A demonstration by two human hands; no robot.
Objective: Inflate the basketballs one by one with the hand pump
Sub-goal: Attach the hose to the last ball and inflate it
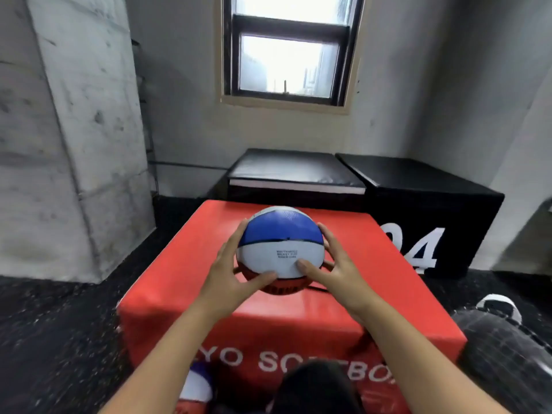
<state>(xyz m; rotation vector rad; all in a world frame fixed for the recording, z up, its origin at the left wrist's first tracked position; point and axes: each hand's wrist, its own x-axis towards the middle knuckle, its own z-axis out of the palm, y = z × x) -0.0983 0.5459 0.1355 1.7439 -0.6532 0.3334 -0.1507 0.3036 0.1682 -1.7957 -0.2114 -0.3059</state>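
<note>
A: Red vinyl covers the soft box (191,264), and one blue, white and red basketball (280,243) sits on its top, toward twelve o'clock from the person.

B: Only one ball?

A: Two that I can count. A second ball (195,389) shows at about seven o'clock, low beside the box, but the left forearm and the frame edge cut most of it off.

B: And the hands?

A: Two, both on the first ball. The left hand (230,270) cups its nine o'clock side, fingers spread and curved against the surface, thumb on the white panel. The right hand (334,264) cups the three o'clock side the same way, thumb meeting the white panel near the small printed text. That print is too small to read.

B: Any pump?

A: A thin dark line (318,289) runs out from under the ball at five o'clock; I cannot tell what it is.

B: What else?

A: Two black boxes: one (295,174) at twelve o'clock behind the red one, another (430,204) at two o'clock with white numerals partly hidden by the red box. One window (286,55) above. At four o'clock, a dark gridded knee (501,354) and a white shoe (498,306), both partly cut off. The red box's front lettering is partly blocked by a dark shape at six o'clock.
</note>
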